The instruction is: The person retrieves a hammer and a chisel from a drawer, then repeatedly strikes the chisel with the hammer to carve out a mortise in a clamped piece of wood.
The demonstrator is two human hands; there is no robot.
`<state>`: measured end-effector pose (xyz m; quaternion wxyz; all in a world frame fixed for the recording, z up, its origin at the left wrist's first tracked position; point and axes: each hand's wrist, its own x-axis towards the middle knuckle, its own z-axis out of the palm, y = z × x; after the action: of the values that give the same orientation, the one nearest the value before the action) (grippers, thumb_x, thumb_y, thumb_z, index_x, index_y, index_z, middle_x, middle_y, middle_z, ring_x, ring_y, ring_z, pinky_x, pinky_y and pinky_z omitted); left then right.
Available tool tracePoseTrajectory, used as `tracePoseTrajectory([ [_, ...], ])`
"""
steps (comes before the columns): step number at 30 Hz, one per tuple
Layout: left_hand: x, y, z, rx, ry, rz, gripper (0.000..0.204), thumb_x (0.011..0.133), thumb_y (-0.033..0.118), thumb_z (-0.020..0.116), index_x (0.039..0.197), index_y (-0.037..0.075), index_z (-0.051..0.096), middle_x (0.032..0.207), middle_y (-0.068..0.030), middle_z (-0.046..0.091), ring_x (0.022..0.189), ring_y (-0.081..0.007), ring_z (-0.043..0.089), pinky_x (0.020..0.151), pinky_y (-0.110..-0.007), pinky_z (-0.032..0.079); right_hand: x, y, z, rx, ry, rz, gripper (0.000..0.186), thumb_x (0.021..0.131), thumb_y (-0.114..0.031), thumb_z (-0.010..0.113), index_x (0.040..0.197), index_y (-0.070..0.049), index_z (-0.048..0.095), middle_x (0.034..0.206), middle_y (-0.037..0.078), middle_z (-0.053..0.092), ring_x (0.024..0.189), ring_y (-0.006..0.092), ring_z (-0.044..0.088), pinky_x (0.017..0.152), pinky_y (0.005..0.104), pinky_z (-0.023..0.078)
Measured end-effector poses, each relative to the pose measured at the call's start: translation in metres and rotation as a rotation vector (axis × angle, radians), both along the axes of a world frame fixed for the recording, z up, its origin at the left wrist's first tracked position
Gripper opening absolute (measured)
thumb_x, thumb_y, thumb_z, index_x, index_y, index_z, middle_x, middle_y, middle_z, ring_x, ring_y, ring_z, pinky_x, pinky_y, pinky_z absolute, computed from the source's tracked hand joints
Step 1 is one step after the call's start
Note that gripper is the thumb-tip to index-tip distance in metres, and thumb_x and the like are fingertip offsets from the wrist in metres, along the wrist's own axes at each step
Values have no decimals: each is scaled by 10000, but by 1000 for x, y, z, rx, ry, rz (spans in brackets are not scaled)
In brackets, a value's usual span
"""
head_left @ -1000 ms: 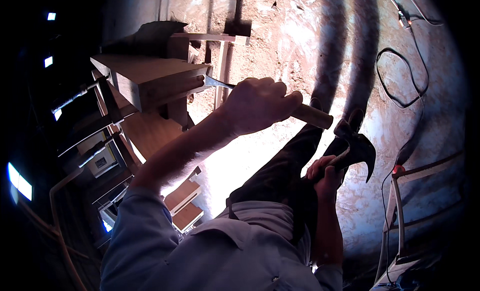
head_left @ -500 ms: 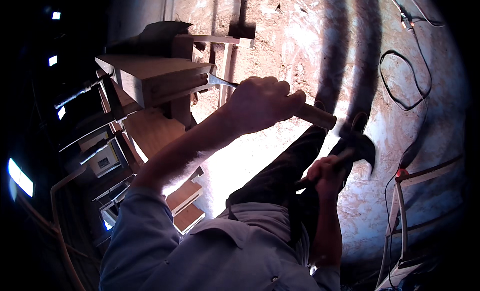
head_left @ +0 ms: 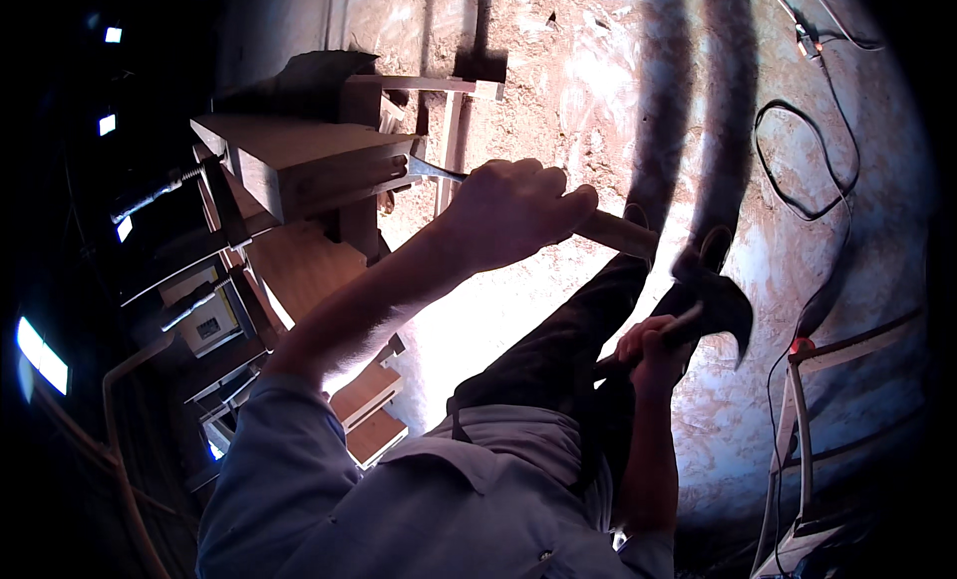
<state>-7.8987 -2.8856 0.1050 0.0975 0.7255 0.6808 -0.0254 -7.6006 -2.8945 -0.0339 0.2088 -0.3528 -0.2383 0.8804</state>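
My left hand (head_left: 513,205) is closed around a chisel with a wooden handle (head_left: 623,233); its metal blade (head_left: 434,170) reaches a cut opening in the end of a thick pale wooden workpiece (head_left: 309,150), upper left. Lower right, my right hand (head_left: 648,350) grips a dark claw hammer (head_left: 723,310) on its handle, with the hammer head just beside and below the chisel handle's end. The head is slightly blurred.
Bar clamps (head_left: 179,180) and wooden boards (head_left: 299,270) sit at left, with pale stepped wooden pieces (head_left: 364,390) below. A looped black cable (head_left: 807,210) lies on the mottled ground at right, near a wooden frame (head_left: 797,439). My legs (head_left: 538,350) are below.
The hammer head sits slightly lower and farther right than a second ago. Since half a second ago, my left hand and chisel have shifted slightly left. Both grips look the same.
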Motion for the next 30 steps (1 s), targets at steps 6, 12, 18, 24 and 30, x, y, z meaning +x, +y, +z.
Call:
tracePoseTrajectory([
  [6, -2, -2, -3, -28, -4, -25, 268, 784, 275, 735, 983, 169, 589, 668, -5, 490, 558, -177, 574, 459, -347, 459, -16, 2, 16, -81, -66, -2, 143, 885, -79, 643, 802, -40, 534, 602, 53, 539, 483, 154, 542, 466, 295, 480],
  [12, -2, -5, -2, -21, -13, -19, 299, 776, 273, 745, 1019, 171, 604, 683, 2, 469, 562, -156, 545, 457, -330, 434, -12, 2, 12, -140, 157, -312, 164, 932, -118, 654, 841, -65, 528, 590, 44, 496, 454, 165, 498, 480, 330, 479],
  [18, -2, -2, 1, -36, 10, -13, 131, 840, 253, 659, 932, 170, 616, 675, -1, 496, 594, -176, 588, 468, -345, 471, -9, 1, 10, -144, -51, -67, 125, 870, -7, 621, 762, -24, 560, 570, 76, 556, 462, 145, 549, 468, 281, 479],
  [24, -1, -4, 1, -42, 13, -30, 200, 822, 262, 684, 987, 169, 621, 674, 6, 455, 576, -153, 546, 452, -324, 430, -22, -2, 15, -153, -28, -65, 167, 867, -106, 650, 741, -20, 583, 578, 75, 587, 485, 130, 562, 477, 263, 464],
  [30, -2, -4, 0, -2, -18, -45, 236, 808, 255, 695, 1011, 163, 618, 669, 8, 434, 569, -144, 525, 457, -318, 418, -20, -1, 13, -201, 210, -255, 157, 899, -97, 641, 777, -31, 567, 661, 102, 617, 528, 146, 584, 481, 274, 465],
])
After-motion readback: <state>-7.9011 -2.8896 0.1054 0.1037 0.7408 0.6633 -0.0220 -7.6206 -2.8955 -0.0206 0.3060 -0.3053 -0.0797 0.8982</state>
